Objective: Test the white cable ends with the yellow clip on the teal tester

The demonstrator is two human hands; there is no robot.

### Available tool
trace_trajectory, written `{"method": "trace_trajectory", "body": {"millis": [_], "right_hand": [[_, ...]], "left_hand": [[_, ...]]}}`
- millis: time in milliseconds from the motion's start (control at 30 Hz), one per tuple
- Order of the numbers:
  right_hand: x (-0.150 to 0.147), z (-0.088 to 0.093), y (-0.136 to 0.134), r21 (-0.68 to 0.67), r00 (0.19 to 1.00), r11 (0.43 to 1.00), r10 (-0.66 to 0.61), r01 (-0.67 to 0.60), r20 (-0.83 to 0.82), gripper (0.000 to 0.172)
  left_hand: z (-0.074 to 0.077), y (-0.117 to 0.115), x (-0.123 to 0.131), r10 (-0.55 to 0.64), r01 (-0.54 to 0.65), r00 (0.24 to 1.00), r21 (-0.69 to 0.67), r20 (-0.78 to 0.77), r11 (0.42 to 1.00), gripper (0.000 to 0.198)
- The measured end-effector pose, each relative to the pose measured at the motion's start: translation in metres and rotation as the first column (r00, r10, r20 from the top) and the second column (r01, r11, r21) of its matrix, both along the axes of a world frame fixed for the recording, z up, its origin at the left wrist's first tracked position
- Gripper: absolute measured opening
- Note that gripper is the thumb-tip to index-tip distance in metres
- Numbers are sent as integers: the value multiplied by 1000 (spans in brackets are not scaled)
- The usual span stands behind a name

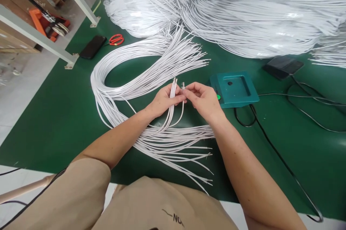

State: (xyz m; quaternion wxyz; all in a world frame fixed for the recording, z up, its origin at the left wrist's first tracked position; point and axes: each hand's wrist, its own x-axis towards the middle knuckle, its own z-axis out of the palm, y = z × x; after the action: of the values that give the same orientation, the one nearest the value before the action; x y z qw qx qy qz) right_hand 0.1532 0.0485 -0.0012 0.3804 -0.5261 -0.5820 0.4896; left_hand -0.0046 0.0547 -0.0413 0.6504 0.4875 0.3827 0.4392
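My left hand (164, 101) is closed around a small bunch of white wires (171, 111), whose metal-tipped ends stick up above the thumb. Beside it my right hand (202, 98) pinches a single white wire (182, 105) just below its tip, and the fingertips of both hands meet or nearly meet. That wire curves down toward the loose wire ends (186, 134) lying under my forearms. A looped bundle of white wires (98, 75) lies on the green table behind and left of my hands, its cut ends pointing right.
Large heaps of white wire (251, 17) cover the table's far side. A teal device with a square recess (239, 89) stands right of my hands, near black cables (273, 147) and a black box (283, 67). Red-handled scissors (116, 39) and a black phone-like object (93, 47) lie at far left.
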Motion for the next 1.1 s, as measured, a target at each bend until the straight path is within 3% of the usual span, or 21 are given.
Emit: {"method": "trace_trajectory", "body": {"millis": [167, 300, 400, 533, 633, 733, 900, 1100], "right_hand": [[-2, 1, 0, 35, 999, 999, -34, 33, 33, 17], [0, 4, 0, 39, 985, 988, -143, 147, -99, 18], [2, 5, 1, 40, 963, 976, -204, 214, -177, 30], [2, 2, 0, 15, 980, 980, -198, 197, 16, 40], [-2, 0, -3, 42, 978, 981, -192, 190, 77, 30], [-4, 1, -5, 33, 980, 979, -199, 199, -1, 19], [-2, -1, -4, -40, 970, 988, -152, 147, -188, 15], [2, -4, -1, -285, 878, 958, -119, -21, -464, 20]], "left_hand": [[1, -1, -1, 15, -12, 999, 64, -40, 998, 41], [3, -2, -1, 8, 3, 993, 98, -115, 995, 37], [3, -2, -1, 32, -15, 990, 125, -137, 992, 37], [2, -4, 0, 86, -55, 976, 152, -202, 987, 38], [3, -5, 1, 108, -59, 960, 190, -257, 980, 38], [5, -7, 2, 105, -49, 959, 214, -261, 976, 36], [5, -7, 2, 114, -81, 979, 193, -166, 978, 36], [1, -5, 3, 106, -97, 992, 130, -65, 987, 37]]}}
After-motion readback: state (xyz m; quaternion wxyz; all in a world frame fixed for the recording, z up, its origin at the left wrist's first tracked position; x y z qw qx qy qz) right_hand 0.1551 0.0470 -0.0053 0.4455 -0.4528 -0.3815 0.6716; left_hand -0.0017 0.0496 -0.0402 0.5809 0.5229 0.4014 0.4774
